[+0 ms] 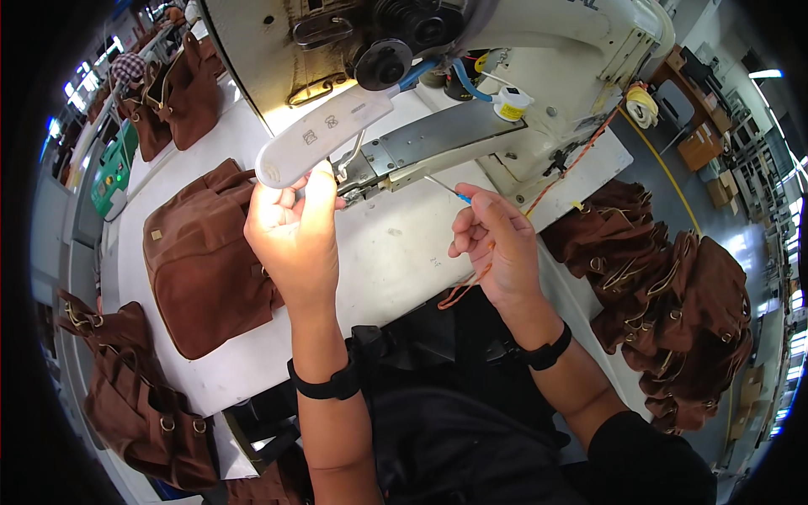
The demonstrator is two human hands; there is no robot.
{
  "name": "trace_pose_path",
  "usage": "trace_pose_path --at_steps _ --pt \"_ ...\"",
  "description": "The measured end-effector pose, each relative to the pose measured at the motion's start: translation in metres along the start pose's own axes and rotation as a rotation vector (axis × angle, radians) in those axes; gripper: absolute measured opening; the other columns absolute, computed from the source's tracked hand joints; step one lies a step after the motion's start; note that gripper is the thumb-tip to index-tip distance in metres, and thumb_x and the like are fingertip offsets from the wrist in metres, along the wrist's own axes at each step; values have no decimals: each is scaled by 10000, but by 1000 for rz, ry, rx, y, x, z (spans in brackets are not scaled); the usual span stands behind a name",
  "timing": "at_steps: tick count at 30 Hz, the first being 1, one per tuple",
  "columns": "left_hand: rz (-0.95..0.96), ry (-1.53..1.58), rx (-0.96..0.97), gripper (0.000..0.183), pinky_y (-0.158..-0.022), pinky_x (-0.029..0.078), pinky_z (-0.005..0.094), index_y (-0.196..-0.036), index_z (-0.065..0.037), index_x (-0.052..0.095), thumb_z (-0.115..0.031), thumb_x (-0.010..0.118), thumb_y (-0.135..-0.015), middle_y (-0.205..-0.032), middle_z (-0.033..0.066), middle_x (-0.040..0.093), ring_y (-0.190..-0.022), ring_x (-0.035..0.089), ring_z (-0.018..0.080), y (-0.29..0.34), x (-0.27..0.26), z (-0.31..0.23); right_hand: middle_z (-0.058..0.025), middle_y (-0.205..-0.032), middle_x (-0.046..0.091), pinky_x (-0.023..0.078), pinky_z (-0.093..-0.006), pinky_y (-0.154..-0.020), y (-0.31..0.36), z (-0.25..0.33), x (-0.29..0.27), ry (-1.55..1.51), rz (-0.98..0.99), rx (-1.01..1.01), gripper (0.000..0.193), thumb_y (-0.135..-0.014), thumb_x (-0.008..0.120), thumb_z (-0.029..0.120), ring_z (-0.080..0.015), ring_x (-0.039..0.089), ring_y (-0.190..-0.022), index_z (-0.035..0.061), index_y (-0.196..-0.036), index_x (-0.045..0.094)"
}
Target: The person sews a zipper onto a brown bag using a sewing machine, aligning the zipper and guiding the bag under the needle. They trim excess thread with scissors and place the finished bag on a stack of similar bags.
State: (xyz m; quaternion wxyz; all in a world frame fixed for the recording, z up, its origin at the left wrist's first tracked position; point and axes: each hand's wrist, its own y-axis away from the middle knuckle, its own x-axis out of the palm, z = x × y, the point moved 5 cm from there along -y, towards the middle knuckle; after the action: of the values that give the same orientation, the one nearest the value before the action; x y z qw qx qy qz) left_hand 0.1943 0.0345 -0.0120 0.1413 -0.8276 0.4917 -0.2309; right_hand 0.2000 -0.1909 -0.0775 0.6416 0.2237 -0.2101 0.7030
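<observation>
My left hand (299,231) is raised at the needle end of an industrial sewing machine (446,143), just under a white lamp arm (324,139). Its thumb and fingers are pinched together beside the presser foot (343,167); what they hold, if anything, is hidden. In my right hand (501,240) is a thin tool (444,188) with a slim metal shaft and a blue part by the fingertips. The tip points up and left toward the machine's narrow arm. An orange cord (471,286) dangles below that hand.
A brown bag (215,261) lies on the white table (396,252) to the left. More brown bags (665,303) are heaped at the right, and another bag (147,396) hangs at the lower left. A small white bottle (511,104) stands behind the machine's arm.
</observation>
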Motion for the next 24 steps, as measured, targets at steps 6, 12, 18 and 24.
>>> trace_pose_path --at_steps 6,12,18,24 --pt "53 53 -3 282 -735 591 264 -1198 57 601 17 687 -932 -1037 93 669 -933 660 129 2 -1 -6 -109 -844 709 590 -320 -642 -1 -1 0 -54 11 11 308 -1024 650 190 -164 666 -668 -43 -1223 678" --pt "91 51 -41 297 -750 614 285 -1241 62 593 -28 655 -965 -1089 131 666 -991 665 161 1 -4 -5 -108 -839 706 588 -323 -639 0 -3 -1 -35 13 10 310 -1028 640 188 -165 662 -663 -45 -1229 672" --pt "37 97 -52 253 -725 614 284 -1230 83 620 -11 613 -995 -1090 136 705 -957 696 164 1 -6 -1 -106 -827 698 587 -328 -634 1 -2 -2 -34 1 26 322 -1034 633 201 -166 654 -644 -52 -1230 664" --pt "73 62 -58 254 -732 610 281 -1238 96 650 -22 625 -1014 -1076 137 726 -924 721 183 -5 -11 0 -106 -813 695 586 -323 -631 2 -4 -3 -55 7 32 321 -1038 625 200 -168 651 -626 -57 -1228 661"
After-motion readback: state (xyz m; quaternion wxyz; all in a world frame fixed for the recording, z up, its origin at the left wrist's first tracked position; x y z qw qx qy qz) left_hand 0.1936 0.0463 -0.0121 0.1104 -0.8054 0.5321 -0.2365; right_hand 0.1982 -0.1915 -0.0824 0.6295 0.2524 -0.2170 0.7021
